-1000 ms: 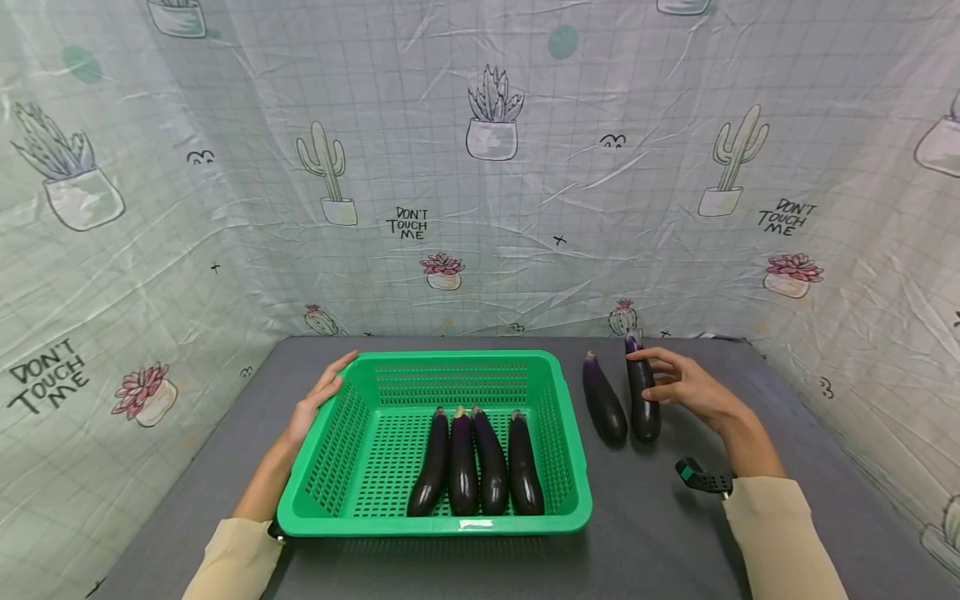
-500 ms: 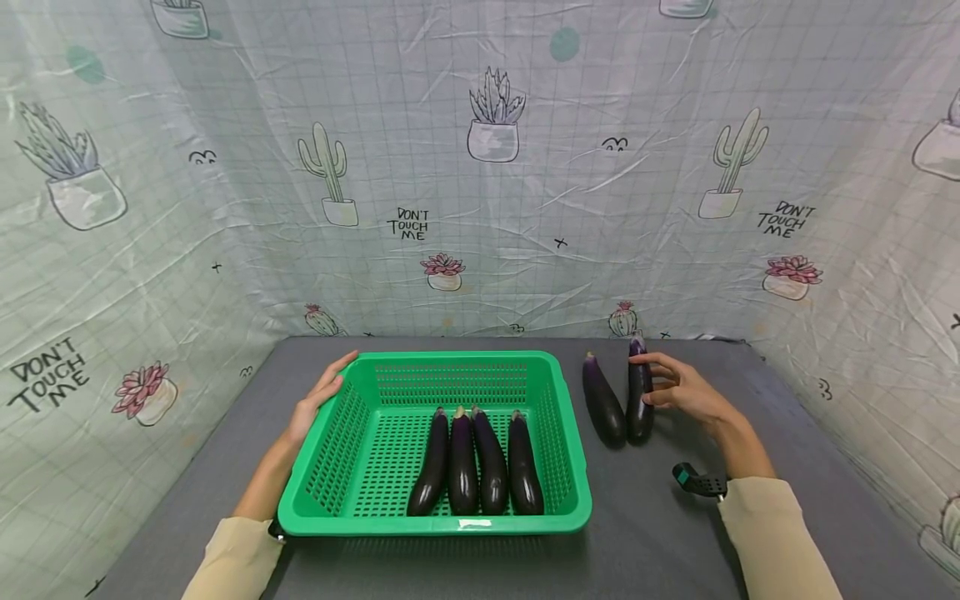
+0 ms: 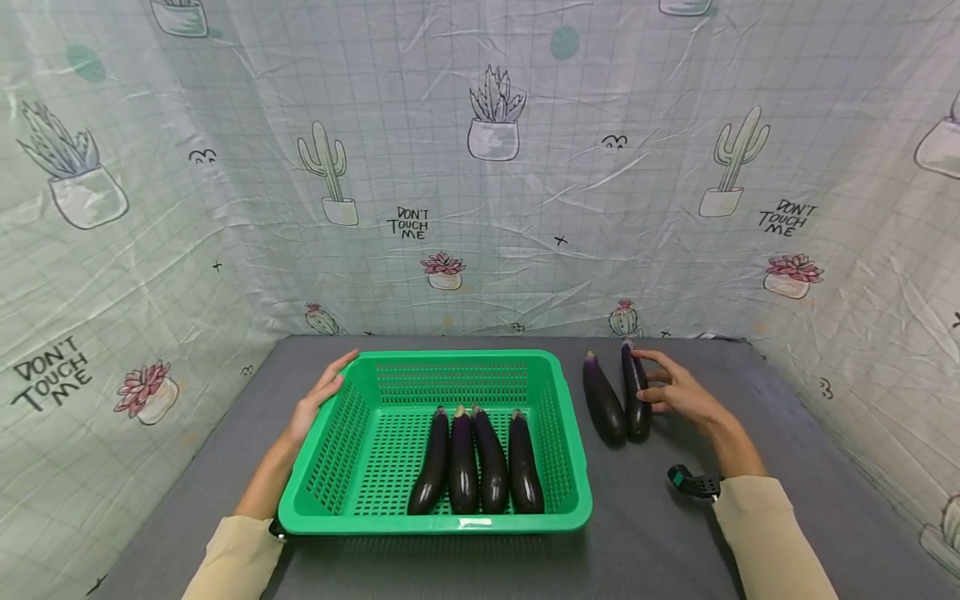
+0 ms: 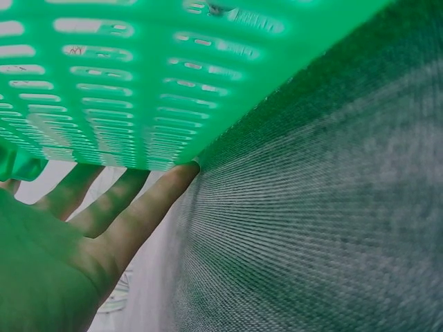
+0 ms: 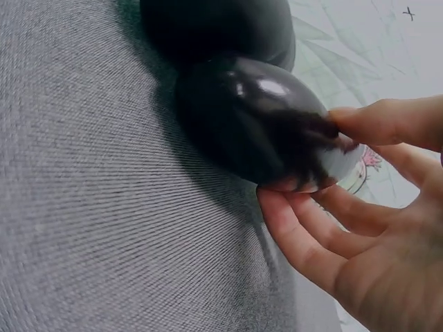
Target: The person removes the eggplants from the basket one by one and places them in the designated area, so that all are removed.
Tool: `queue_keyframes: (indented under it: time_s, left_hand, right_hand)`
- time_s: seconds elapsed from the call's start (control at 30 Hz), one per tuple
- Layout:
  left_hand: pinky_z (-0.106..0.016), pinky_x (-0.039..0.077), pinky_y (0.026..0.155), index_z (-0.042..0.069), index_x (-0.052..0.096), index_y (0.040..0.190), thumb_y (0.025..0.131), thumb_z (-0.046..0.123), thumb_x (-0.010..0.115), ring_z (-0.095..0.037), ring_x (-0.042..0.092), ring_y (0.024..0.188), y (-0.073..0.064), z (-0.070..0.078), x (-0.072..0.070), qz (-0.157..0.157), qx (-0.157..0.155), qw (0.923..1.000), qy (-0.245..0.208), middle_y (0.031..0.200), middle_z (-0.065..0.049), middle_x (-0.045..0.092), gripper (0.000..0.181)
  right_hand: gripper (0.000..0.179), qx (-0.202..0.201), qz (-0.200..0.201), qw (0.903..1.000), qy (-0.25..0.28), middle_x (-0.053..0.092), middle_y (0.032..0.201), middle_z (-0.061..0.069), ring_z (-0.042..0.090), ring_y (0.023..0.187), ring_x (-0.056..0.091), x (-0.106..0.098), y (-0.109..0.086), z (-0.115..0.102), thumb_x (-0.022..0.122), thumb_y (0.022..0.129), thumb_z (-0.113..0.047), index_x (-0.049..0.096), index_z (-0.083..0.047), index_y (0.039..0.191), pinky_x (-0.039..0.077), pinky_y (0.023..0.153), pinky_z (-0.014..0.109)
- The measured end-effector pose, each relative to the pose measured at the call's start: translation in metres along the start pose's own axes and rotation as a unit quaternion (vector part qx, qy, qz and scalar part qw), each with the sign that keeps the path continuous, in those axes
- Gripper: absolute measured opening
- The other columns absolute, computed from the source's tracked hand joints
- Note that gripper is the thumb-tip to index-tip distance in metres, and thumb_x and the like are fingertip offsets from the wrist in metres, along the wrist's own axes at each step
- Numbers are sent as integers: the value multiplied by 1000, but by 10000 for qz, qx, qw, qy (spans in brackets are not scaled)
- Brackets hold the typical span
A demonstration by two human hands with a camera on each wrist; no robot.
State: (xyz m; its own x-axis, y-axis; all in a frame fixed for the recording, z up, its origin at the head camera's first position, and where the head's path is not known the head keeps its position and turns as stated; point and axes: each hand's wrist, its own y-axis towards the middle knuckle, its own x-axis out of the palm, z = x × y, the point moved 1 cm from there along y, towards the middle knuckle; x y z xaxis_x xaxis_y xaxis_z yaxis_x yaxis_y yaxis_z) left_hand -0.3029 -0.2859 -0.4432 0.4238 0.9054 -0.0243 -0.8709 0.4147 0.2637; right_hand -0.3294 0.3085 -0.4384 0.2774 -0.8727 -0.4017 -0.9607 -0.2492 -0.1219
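Note:
My left hand (image 3: 309, 406) rests against the left wall of a green plastic basket (image 3: 435, 524). In the left wrist view its straight fingers (image 4: 138, 214) touch the basket's slotted side near the tabletop. Inside the basket, several dark purple eggplants (image 3: 462, 467) lie side by side, right of its middle. To the right of the basket, my right hand (image 3: 681, 393) holds an eggplant (image 3: 632, 387) between thumb and fingers. In the right wrist view this glossy eggplant (image 5: 242, 121) touches a second eggplant (image 5: 214, 28), the one lying on its left (image 3: 603, 402).
A dark grey cloth (image 3: 630, 533) covers the table. Behind and on both sides hangs a pale curtain (image 3: 540, 200) printed with potted plants. A black wrist strap device (image 3: 692, 482) sits at the right sleeve.
The right hand has shifted left with its eggplant, which now lies against the neighbouring one at the lower end. The left hand and the basket have stayed put.

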Motion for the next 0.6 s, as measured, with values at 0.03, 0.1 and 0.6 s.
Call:
queue_keyframes:
  time_s: [0.03,0.1,0.6]
  left_hand:
    - [-19,46,108,3,2,166,116,23,18,-2,46,139,0,0,0,5,7,10000,8,163,-14,15,56]
    - [-19,45,108,3,2,166,116,23,18,-2,46,139,0,-1,0,15,18,10000,11,163,-16,15,56]
    - [-19,45,108,12,12,166,115,21,16,-3,45,140,0,-1,0,20,152,9997,165,165,-17,9,52]
  right_hand:
    - [77,13,7,10000,-68,25,159,39,48,133,51,0,0,0,64,100,-10,22,-13,166,58,94,47]
    - [73,15,0,9998,-217,26,159,39,50,135,49,1,0,0,63,101,-12,26,-10,164,57,95,49]
    - [52,-268,141,9969,-731,32,158,38,50,135,50,8,1,4,57,104,-12,46,1,153,57,92,54]
